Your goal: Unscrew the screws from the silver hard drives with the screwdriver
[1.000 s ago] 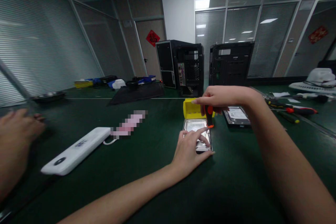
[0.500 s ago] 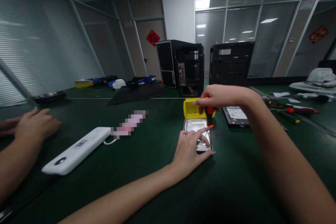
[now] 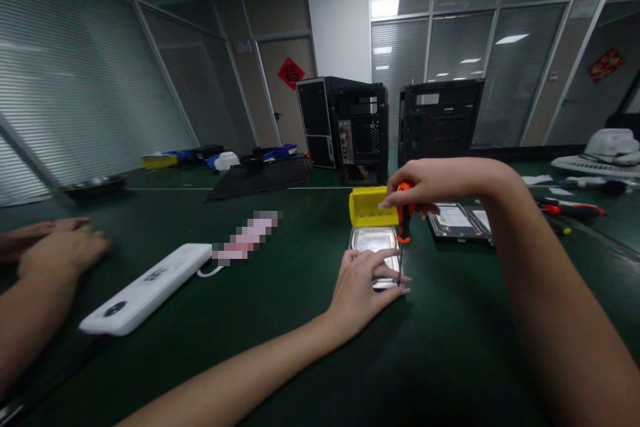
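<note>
In the head view my right hand [image 3: 417, 185] is closed around the top of a screwdriver [image 3: 405, 223] with an orange and black handle. Its shaft points down at the right edge of a silver hard drive [image 3: 367, 238]. My left hand [image 3: 363, 278] lies over the near part of the drive, holding it on the table, with the fingers across the top and the thumb by the near right corner. The left fingertips are close to the shaft; the screwdriver's tip is too small to make out. Directly behind the drive sits an open yellow box [image 3: 373, 205] with small bits inside.
More hard drives [image 3: 453, 221] lie to the right, partly behind my forearm. Pliers [image 3: 573, 209] and other tools are further right. Two black computer cases [image 3: 317, 123] stand behind. A white power strip [image 3: 150, 287] lies left, near another person's hands [image 3: 60, 247].
My right hand and the screwdriver have shifted slightly right, and the shaft now shows along the drive's near right edge. My left fingers have moved slightly; the other person's hands moved a little left.
</note>
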`<state>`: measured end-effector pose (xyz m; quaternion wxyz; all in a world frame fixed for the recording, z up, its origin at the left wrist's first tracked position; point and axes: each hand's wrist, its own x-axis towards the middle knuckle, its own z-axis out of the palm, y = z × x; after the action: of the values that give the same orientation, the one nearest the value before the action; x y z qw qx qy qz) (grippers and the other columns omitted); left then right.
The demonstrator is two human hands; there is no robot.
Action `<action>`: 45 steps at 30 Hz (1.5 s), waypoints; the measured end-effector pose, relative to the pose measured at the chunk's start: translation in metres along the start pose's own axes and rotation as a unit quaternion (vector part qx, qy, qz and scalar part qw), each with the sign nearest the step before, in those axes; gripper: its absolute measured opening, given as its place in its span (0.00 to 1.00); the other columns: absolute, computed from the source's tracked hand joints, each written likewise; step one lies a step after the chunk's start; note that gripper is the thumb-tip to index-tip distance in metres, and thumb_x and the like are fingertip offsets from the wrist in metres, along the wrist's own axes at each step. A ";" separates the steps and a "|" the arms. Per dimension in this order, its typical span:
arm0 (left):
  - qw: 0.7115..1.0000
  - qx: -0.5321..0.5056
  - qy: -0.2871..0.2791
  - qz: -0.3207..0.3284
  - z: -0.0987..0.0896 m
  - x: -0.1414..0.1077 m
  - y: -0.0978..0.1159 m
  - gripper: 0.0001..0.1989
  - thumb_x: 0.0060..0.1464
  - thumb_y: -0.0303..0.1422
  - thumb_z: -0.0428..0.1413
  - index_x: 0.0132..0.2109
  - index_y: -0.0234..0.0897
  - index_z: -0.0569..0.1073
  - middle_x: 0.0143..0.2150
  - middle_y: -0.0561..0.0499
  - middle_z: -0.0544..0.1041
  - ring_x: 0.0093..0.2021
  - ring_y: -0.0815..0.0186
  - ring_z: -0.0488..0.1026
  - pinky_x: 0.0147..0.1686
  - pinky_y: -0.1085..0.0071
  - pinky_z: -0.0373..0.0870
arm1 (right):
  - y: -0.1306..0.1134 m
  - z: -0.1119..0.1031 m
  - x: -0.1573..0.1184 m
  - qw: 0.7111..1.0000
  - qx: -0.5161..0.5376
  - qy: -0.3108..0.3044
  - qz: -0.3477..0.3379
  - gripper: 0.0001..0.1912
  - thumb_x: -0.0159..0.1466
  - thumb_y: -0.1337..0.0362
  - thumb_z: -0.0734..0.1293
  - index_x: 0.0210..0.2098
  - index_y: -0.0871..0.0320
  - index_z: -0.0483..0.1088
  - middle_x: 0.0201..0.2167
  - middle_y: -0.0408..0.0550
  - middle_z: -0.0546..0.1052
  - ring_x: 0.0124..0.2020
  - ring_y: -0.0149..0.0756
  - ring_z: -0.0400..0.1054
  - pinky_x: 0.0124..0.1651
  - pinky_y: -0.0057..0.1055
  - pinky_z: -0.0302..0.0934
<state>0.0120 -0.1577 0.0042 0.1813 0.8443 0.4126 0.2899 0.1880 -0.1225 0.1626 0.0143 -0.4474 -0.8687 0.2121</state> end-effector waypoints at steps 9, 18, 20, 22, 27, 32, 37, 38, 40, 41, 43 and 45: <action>0.998 -0.051 -0.009 -0.034 0.000 0.003 0.001 0.25 0.49 0.41 0.59 0.53 0.43 0.65 0.37 0.56 0.79 0.48 0.61 0.69 0.49 0.61 0.48 | 0.002 -0.005 -0.008 1.000 -0.024 0.020 -0.004 0.26 0.53 0.47 0.63 0.41 0.62 0.70 0.32 0.49 0.75 0.29 0.32 0.68 0.27 0.25 0.61; 0.998 -0.033 -0.014 -0.044 0.001 0.006 0.002 0.27 0.49 0.43 0.58 0.55 0.41 0.65 0.37 0.53 0.80 0.47 0.58 0.69 0.47 0.60 0.52 | 0.007 -0.007 -0.009 1.000 -0.019 0.018 0.001 0.26 0.53 0.47 0.63 0.41 0.62 0.70 0.34 0.49 0.75 0.30 0.32 0.68 0.27 0.25 0.61; 0.999 -0.021 -0.010 -0.030 0.001 0.006 0.002 0.27 0.49 0.42 0.59 0.55 0.43 0.64 0.37 0.54 0.79 0.48 0.59 0.69 0.48 0.60 0.52 | 0.008 -0.008 -0.011 1.000 -0.016 0.015 0.006 0.26 0.53 0.47 0.64 0.41 0.62 0.70 0.34 0.50 0.75 0.30 0.32 0.68 0.28 0.25 0.60; 1.000 -0.011 -0.004 -0.020 0.002 0.004 0.001 0.26 0.50 0.41 0.59 0.56 0.44 0.63 0.37 0.55 0.79 0.47 0.60 0.70 0.48 0.60 0.51 | 0.010 -0.009 -0.013 1.000 -0.012 0.015 0.009 0.25 0.53 0.48 0.64 0.41 0.62 0.70 0.34 0.50 0.75 0.30 0.32 0.68 0.28 0.25 0.60; 1.000 0.002 0.016 -0.001 0.005 0.001 0.000 0.27 0.51 0.40 0.58 0.57 0.47 0.60 0.37 0.57 0.79 0.46 0.63 0.70 0.47 0.63 0.51 | 0.012 -0.011 -0.016 1.000 0.000 0.012 0.006 0.24 0.54 0.49 0.64 0.40 0.62 0.71 0.31 0.49 0.75 0.29 0.31 0.69 0.29 0.24 0.60; 1.000 0.000 0.016 0.002 0.006 0.001 -0.001 0.28 0.51 0.39 0.59 0.57 0.46 0.59 0.38 0.57 0.79 0.46 0.62 0.70 0.48 0.62 0.49 | 0.009 -0.011 -0.018 1.000 0.013 0.006 -0.004 0.23 0.55 0.50 0.64 0.40 0.62 0.71 0.34 0.50 0.76 0.30 0.32 0.70 0.31 0.25 0.62; 1.000 0.003 0.003 -0.001 0.005 0.002 0.000 0.28 0.51 0.38 0.58 0.58 0.45 0.59 0.39 0.55 0.79 0.48 0.61 0.70 0.49 0.61 0.50 | 0.009 -0.012 -0.019 1.000 0.016 0.005 -0.001 0.23 0.56 0.50 0.63 0.41 0.61 0.71 0.36 0.50 0.76 0.30 0.32 0.71 0.31 0.25 0.63; 1.000 0.005 0.000 -0.003 0.005 0.001 0.001 0.28 0.51 0.38 0.58 0.58 0.44 0.59 0.39 0.54 0.79 0.48 0.61 0.69 0.49 0.60 0.50 | 0.008 -0.012 -0.019 1.000 0.014 0.006 -0.002 0.23 0.56 0.50 0.63 0.41 0.61 0.71 0.36 0.50 0.76 0.30 0.32 0.71 0.31 0.25 0.63; 1.000 0.008 -0.002 -0.005 0.004 0.001 0.001 0.28 0.51 0.39 0.58 0.58 0.44 0.59 0.39 0.54 0.79 0.47 0.61 0.70 0.49 0.60 0.50 | 0.008 -0.012 -0.019 1.000 0.007 0.005 -0.004 0.22 0.56 0.50 0.63 0.41 0.60 0.72 0.37 0.49 0.76 0.31 0.32 0.71 0.32 0.25 0.63; 1.000 0.009 -0.002 -0.004 0.004 0.001 0.001 0.28 0.51 0.39 0.58 0.58 0.45 0.59 0.39 0.54 0.79 0.47 0.61 0.70 0.49 0.60 0.50 | 0.008 -0.013 -0.020 1.000 0.005 0.003 -0.005 0.22 0.55 0.50 0.63 0.41 0.60 0.72 0.37 0.49 0.76 0.32 0.32 0.71 0.32 0.25 0.64; 1.000 0.010 0.000 0.000 0.004 0.001 0.001 0.28 0.51 0.38 0.58 0.58 0.45 0.59 0.38 0.55 0.79 0.46 0.62 0.70 0.49 0.61 0.50 | 0.008 -0.013 -0.020 1.000 0.002 0.002 -0.006 0.22 0.55 0.50 0.64 0.41 0.60 0.73 0.37 0.49 0.76 0.32 0.32 0.71 0.33 0.26 0.64; 1.000 0.014 0.003 0.002 0.005 0.000 0.000 0.28 0.51 0.38 0.58 0.58 0.45 0.59 0.38 0.55 0.79 0.46 0.62 0.70 0.49 0.61 0.50 | 0.007 -0.013 -0.020 1.000 0.001 0.001 -0.008 0.22 0.55 0.51 0.64 0.41 0.61 0.73 0.37 0.50 0.76 0.32 0.32 0.71 0.33 0.26 0.64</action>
<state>0.0152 -0.1579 0.0009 0.1677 0.8468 0.4153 0.2869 0.2083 -0.1300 0.1754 0.0173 -0.4405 -0.8722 0.2119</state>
